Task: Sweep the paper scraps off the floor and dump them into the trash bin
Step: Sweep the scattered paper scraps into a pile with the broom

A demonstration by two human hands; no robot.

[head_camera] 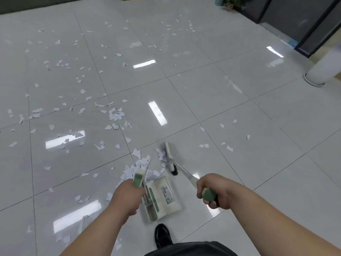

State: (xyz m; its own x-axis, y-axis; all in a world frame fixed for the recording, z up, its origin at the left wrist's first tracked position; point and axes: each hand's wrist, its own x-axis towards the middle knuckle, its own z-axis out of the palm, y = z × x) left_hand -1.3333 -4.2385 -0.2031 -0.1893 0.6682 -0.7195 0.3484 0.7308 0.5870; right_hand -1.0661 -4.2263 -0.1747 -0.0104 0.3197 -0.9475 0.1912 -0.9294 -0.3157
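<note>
Amid dozens of paper scraps (116, 114), left hand (127, 194) grips one dustpan (164, 199), right hand (212, 191) one broom (169, 154).

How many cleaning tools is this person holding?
2. A dustpan, handle gripped by the left hand, sits beside a pile of paper scraps. A broom, gripped by the right hand, has its head on the floor just beyond. No others visible.

Office-like hall, glossy pale floor tiles (230, 108), dark glass partitions (287, 15), potted plant (231, 1)

White paper scraps (116, 115) lie scattered; cream-green dustpan (164, 196) beside a heap, blurred broom (168, 154) seemingly touching some.
</note>
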